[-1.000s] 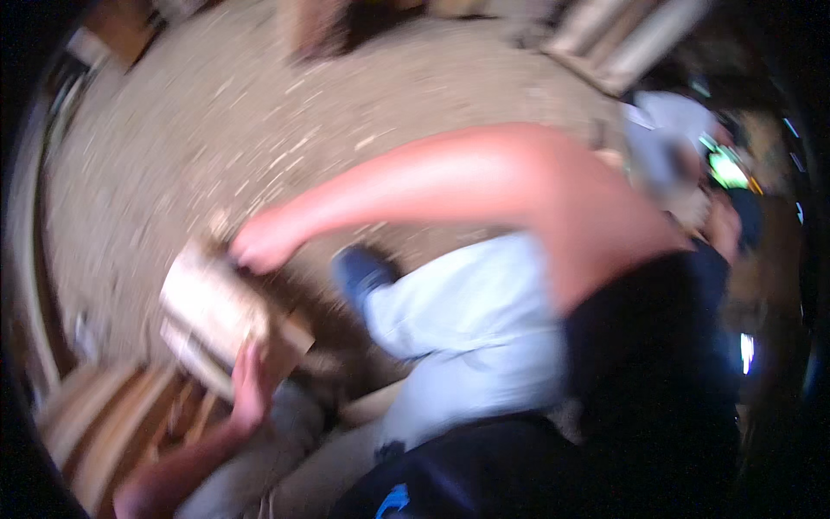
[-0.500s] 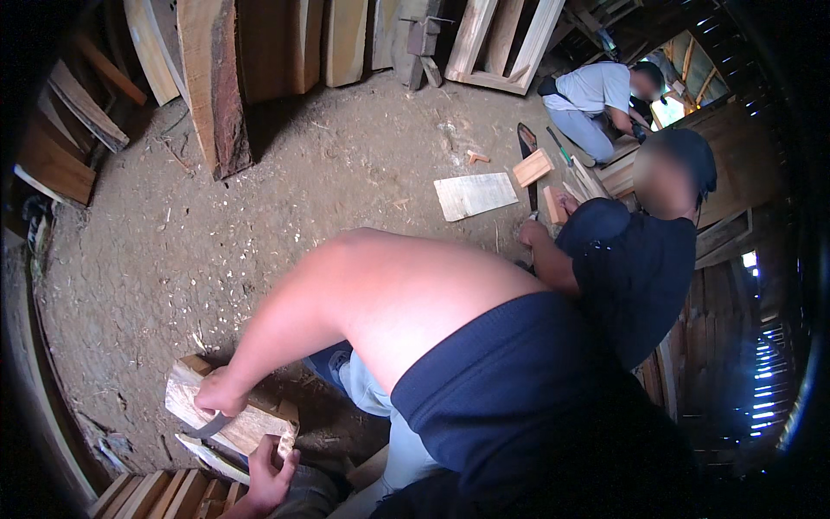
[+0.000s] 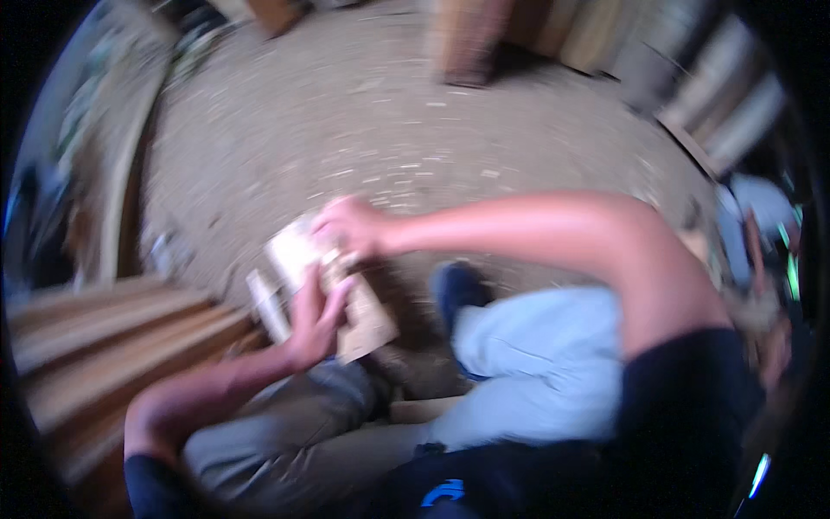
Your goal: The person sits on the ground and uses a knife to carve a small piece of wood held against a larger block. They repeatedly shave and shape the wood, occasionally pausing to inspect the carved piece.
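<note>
Motion blurs the picture. My right hand [image 3: 356, 227] is closed over the far part of a pale wooden board [image 3: 370, 322]. The knife it gripped a moment ago cannot be made out through the smear. Just nearer, my left hand [image 3: 318, 322] lies at the board's left side, its thumb and fingers reaching toward the right hand. Between the hands shows a small light piece of wood [image 3: 335, 258], apparently at the left fingertips. A narrow pale strip of wood [image 3: 269, 304] lies left of the board.
Stacked planks [image 3: 112, 346] stand at the lower left, close to my left forearm. More boards [image 3: 471, 39] lean at the far side. Wood chips are scattered over the dirt floor [image 3: 303, 121]. Another person [image 3: 756, 221] is partly in view at the right edge.
The view has swung left and downward, so my hands and the board sit nearer the middle. My right hand has come close to my left hand. Both co-workers have shifted toward the right edge.
</note>
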Demonstrator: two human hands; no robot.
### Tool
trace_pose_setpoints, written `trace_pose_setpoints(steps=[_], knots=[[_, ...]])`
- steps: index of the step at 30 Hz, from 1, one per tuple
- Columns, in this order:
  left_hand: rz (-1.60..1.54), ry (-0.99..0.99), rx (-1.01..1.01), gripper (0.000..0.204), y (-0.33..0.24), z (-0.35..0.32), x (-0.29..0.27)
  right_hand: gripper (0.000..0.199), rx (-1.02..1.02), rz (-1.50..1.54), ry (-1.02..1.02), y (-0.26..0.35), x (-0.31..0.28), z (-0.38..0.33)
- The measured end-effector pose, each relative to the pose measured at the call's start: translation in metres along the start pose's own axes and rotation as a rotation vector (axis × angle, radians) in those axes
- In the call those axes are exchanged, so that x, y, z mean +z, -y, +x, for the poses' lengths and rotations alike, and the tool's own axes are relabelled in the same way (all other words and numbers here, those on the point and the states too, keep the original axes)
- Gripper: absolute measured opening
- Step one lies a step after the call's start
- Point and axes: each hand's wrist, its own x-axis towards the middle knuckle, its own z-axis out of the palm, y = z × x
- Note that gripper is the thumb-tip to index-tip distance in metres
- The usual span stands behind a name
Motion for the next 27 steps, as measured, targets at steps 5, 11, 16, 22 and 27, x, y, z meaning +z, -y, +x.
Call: trace_pose_setpoints(steps=[5,11,16,22,27], knots=[[-0.177,0.012,0.036,0.029,-0.001,0.018,-0.019,0.038,0.905,0.797,0.146,0.083,-0.085,0.037],[-0.187,-0.015,0.079,0.029,-0.026,0.045,-0.006,0.045,0.693,0.587,0.246,0.099,-0.124,0.053],[-0.346,0.035,0.165,0.031,-0.037,0.058,-0.001,0.035,0.691,0.432,0.18,0.101,-0.128,0.066],[-0.228,0.162,0.249,0.031,-0.069,0.061,-0.008,0.028,0.662,0.451,0.0,0.11,-0.143,0.073],[-0.235,0.273,0.215,0.03,-0.063,0.06,-0.01,0.033,0.637,0.397,-0.095,0.108,-0.16,0.086]])
